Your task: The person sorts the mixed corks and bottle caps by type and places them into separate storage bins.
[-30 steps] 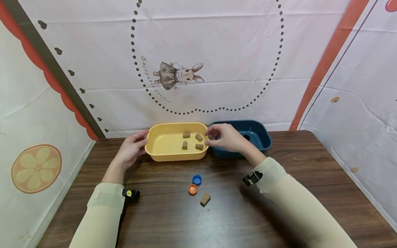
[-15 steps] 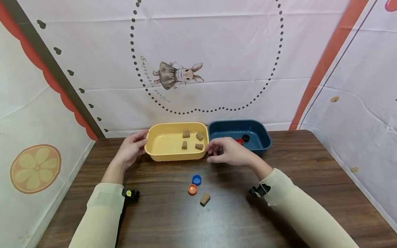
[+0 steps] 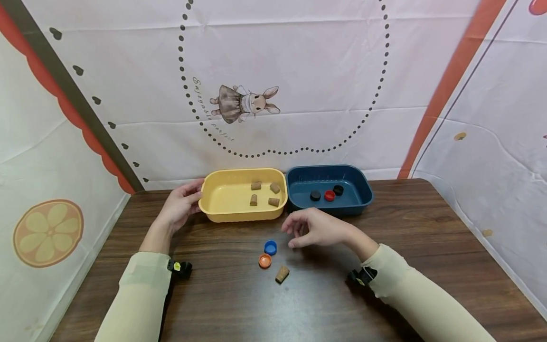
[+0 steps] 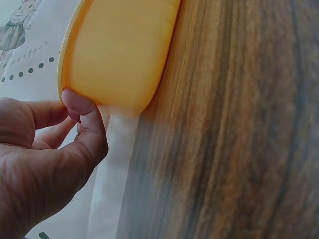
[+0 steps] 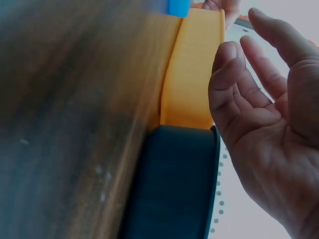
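Observation:
At the left end of the yellow bin (image 3: 226, 217), my left hand (image 3: 181, 205) pinches the rim between thumb and fingers; the left wrist view shows the thumb (image 4: 79, 102) on the wall. Several corks (image 3: 254, 199) lie in the right half of that bin. My right hand (image 3: 318, 229) hovers over the table in front of the dark blue bin (image 3: 363, 190), its fingers loosely bent with nothing between them. Left of it on the table are a blue bottle cap (image 3: 270, 247), an orange bottle cap (image 3: 265, 261) and a single cork (image 3: 282, 274).
Inside the dark blue bin are a red cap (image 3: 329, 195) and two black caps (image 3: 315, 195). Both bins stand side by side at the back of the brown wooden table (image 3: 231, 304), against a printed white cloth (image 3: 325, 85).
My right hand has moved from the right end of the yellow bin toward me, down in front of the dark blue bin, uncovering the caps there. My left hand stays on the yellow bin.

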### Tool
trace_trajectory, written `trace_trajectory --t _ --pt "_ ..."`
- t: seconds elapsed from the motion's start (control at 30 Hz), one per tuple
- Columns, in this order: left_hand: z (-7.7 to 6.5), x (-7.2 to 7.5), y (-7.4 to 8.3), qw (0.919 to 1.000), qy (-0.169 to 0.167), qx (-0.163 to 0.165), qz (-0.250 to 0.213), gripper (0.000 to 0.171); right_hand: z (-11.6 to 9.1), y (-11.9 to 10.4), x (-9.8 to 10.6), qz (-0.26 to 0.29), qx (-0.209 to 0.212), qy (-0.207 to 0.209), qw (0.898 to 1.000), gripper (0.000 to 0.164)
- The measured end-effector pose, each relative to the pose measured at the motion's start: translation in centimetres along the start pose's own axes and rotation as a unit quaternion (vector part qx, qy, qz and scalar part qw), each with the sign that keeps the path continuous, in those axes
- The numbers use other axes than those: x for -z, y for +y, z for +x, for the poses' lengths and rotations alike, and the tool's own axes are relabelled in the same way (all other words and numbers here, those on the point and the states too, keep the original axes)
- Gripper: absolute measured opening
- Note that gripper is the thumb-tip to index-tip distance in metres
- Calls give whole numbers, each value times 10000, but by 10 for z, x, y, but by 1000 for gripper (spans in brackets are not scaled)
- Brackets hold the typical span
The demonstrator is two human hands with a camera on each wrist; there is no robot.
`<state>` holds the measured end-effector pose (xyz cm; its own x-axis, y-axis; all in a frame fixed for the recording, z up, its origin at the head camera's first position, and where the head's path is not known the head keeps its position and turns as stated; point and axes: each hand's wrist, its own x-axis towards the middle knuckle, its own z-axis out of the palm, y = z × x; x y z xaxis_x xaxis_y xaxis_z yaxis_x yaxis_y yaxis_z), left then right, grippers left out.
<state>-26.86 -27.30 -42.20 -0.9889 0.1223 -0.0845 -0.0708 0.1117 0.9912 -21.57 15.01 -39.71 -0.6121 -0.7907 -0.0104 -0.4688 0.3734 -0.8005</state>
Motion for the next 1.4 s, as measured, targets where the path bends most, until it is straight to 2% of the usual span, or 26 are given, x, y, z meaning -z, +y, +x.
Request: trace_trajectory --t 0.23,1.07,1.4 --pt "1 1 -2 10000 20 -18 9 55 -3 3 -10 92 126 -405 9991 33" --pt "4 1 -4 10000 36 -8 -60 54 0 11 -29 276 197 -1278 9912 33" --pt "1 1 -1 10000 -25 -40 -46 55 1 9 -35 102 215 -1332 9908 31"
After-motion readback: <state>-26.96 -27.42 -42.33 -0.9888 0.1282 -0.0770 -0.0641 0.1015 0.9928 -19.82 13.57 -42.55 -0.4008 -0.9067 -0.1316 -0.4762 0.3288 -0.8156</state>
